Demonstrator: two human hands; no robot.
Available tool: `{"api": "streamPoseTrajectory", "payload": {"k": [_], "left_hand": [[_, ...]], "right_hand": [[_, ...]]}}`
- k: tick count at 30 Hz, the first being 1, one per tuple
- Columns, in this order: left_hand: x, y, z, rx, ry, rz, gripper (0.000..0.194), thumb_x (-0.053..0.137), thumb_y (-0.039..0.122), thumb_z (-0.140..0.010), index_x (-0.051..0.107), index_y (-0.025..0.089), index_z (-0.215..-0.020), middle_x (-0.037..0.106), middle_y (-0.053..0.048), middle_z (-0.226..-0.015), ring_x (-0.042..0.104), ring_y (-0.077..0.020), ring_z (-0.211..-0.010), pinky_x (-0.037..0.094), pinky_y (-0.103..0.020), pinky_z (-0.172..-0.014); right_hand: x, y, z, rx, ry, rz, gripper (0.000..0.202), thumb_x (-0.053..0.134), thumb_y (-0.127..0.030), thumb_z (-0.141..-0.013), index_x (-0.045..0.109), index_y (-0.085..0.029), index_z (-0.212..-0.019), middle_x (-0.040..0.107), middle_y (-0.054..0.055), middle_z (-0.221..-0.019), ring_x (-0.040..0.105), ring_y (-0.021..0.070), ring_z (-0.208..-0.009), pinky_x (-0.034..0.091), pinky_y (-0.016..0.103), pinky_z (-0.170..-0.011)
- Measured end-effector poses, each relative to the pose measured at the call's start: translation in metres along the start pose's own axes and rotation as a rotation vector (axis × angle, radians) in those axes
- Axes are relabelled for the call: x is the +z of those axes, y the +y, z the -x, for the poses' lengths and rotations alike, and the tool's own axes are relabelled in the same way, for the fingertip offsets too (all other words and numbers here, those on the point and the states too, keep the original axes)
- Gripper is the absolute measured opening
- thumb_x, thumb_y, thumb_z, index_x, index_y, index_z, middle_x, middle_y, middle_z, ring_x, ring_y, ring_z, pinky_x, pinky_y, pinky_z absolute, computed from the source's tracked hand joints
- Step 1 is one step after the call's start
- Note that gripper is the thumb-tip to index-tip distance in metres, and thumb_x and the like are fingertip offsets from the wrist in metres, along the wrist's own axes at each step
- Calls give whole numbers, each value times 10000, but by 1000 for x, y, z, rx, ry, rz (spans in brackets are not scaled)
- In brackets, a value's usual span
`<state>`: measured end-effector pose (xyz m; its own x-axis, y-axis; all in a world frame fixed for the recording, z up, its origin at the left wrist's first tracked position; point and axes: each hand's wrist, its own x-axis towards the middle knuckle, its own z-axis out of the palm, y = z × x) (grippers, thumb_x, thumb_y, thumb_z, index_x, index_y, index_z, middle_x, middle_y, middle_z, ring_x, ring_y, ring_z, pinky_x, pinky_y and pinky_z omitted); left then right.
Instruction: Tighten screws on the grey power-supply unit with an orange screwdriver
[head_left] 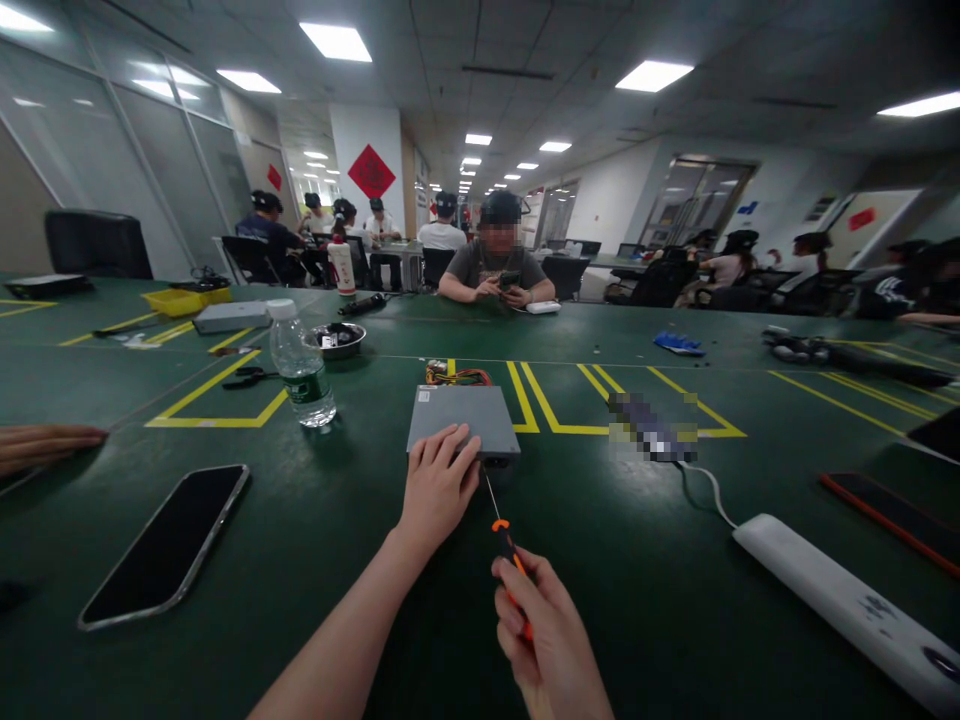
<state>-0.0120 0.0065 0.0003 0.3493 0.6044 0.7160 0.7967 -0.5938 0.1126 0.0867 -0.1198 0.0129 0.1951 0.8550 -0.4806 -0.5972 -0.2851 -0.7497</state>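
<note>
A grey metal box (pixel 480 408) with a bundle of coloured wires (pixel 459 374) at its far side lies on the green table (pixel 390 620). My left hand (pixel 439 485) rests on the near left part of the box, palm down, with its fingers spread a little over the top. My right hand (pixel 536 620) is wrapped round the orange and black handle of a screwdriver (pixel 505 537). Its thin shaft points up at the near face of the box, by a dark socket. Whether the tip touches the box is too small to tell.
A water bottle (pixel 302 375) and a metal bowl (pixel 339 340) stand left of the box. A phone (pixel 171 545) lies at the left, near another person's hand (pixel 49 447). A white power strip (pixel 840 600) lies right. Across the table sits a person (pixel 496 265).
</note>
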Motion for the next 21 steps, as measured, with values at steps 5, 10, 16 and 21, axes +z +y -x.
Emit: {"api": "streamPoseTrajectory", "payload": {"k": [5,10,16,21], "left_hand": [[1,0,0,-4,-2,-3,276,494,251,-853,555,253,-1122,579,-48,-1210,476,-220,-1159,341,-399,-930],[2,1,0,-2,-2,0,277,492,243,-851,557,253,-1120,584,-56,-1204,481,-229,-1156,341,-408,-925],[2,0,0,11,1,0,288,501,236,-846,550,252,-1129,581,-63,-1209,485,-231,-1151,338,-411,-923],[3,0,1,0,-15,-5,279,483,250,-860,541,249,-1133,571,-52,-1226,472,-225,-1165,321,-406,-935]], "right_hand": [[-4,-2,3,25,46,-72,620,840,-442,-417,552,-169,-893,605,19,-765,514,99,-619,276,134,-394],[-7,6,-2,-30,-75,-68,408,701,-468,-668,558,-154,-885,563,-3,-670,331,27,-400,173,147,-354],[-6,12,-4,-45,-62,-112,331,763,-359,-623,543,-165,-777,468,-51,-578,335,32,-402,189,147,-351],[-8,9,-5,51,-54,-146,380,721,-441,-645,591,-131,-822,551,28,-719,442,63,-505,216,138,-353]]}}
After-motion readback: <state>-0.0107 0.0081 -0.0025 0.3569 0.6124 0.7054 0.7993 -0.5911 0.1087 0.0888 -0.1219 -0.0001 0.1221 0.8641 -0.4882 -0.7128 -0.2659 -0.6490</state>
